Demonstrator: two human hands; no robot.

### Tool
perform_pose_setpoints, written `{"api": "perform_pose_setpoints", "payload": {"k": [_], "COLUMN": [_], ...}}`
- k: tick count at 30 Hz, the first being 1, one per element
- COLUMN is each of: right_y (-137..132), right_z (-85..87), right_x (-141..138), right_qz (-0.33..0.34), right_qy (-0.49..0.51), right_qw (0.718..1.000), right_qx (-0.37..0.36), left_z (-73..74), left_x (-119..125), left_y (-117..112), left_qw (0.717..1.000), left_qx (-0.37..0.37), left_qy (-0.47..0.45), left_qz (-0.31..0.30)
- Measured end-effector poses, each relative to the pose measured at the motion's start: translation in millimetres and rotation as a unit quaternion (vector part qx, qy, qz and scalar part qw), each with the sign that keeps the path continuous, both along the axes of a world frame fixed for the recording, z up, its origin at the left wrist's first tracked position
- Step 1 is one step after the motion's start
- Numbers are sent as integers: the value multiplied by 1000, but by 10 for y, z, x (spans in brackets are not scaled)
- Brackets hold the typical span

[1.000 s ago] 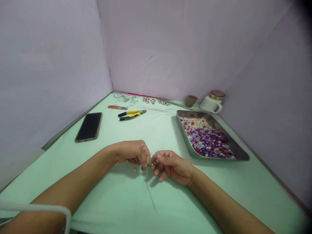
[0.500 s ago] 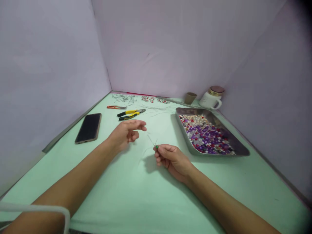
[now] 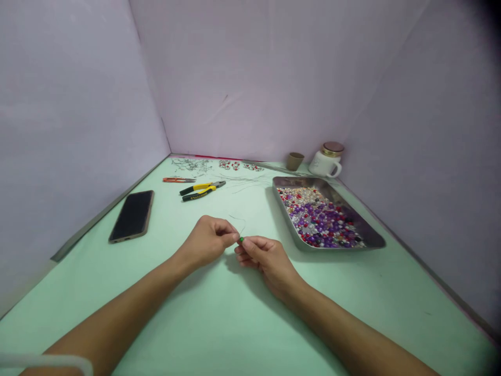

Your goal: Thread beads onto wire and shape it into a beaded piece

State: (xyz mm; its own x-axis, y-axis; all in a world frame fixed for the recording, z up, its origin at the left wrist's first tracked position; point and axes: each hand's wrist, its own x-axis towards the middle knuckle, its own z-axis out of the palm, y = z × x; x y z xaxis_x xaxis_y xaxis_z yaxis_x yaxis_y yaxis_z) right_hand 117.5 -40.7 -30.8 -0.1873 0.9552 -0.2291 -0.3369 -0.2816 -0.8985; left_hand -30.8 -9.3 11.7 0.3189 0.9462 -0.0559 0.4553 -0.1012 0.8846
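My left hand [image 3: 209, 241] and my right hand [image 3: 262, 257] meet over the green table [image 3: 219, 324], fingertips almost touching. Between them sits a small green bead [image 3: 241, 239], pinched by my right thumb and forefinger. A thin wire [image 3: 239, 222] curves up from the bead, and my left fingers are pinched on it right beside the bead. A metal tray [image 3: 368, 236] of purple, red and pearl beads lies just right of my hands.
Yellow-handled pliers [image 3: 201, 190] and small orange snips [image 3: 178, 180] lie farther back, with loose wire pieces [image 3: 191, 165] and beaded flowers [image 3: 235, 165] by the wall. A black phone [image 3: 132, 215] rests at the left. A white mug [image 3: 324, 163] and small cup [image 3: 294, 161] stand at the back.
My left hand, stretched out open half a second ago, has come back and pinched the wire at the bead. My right hand stayed closed on the bead. The view has shifted slightly.
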Motion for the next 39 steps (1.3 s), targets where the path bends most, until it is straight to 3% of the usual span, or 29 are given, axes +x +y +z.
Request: {"api": "perform_pose_setpoints", "payload": {"k": [6, 9, 13, 18, 28, 34, 39], "right_y": [24, 26, 20, 15, 17, 54, 33], "right_z": [-2, -13, -18, -1, 14, -1, 12], "right_x": [15, 6, -10, -19, 9, 7, 5], "right_qz": [24, 15, -18, -6, 14, -22, 6], "right_qy": [9, -8, 3, 20, -50, -97, -165], "right_qw": [1000, 999, 1000, 1000, 999, 995, 984], "right_qx": [15, 28, -2, -9, 7, 5, 67], "left_z": [-30, -52, -57, -37, 1, 37, 109], "left_x": [-23, -24, -36, -53, -29, -88, -121], "left_y": [12, 14, 26, 16, -36, -31, -91], "left_qw": [999, 998, 995, 991, 975, 948, 905], "left_qx": [-2, 17, 31, 66, 122, 208, 304], "left_qy": [28, 64, 87, 105, 174, 232, 284], "left_qz": [-36, -23, -49, -56, -64, -59, -84]}}
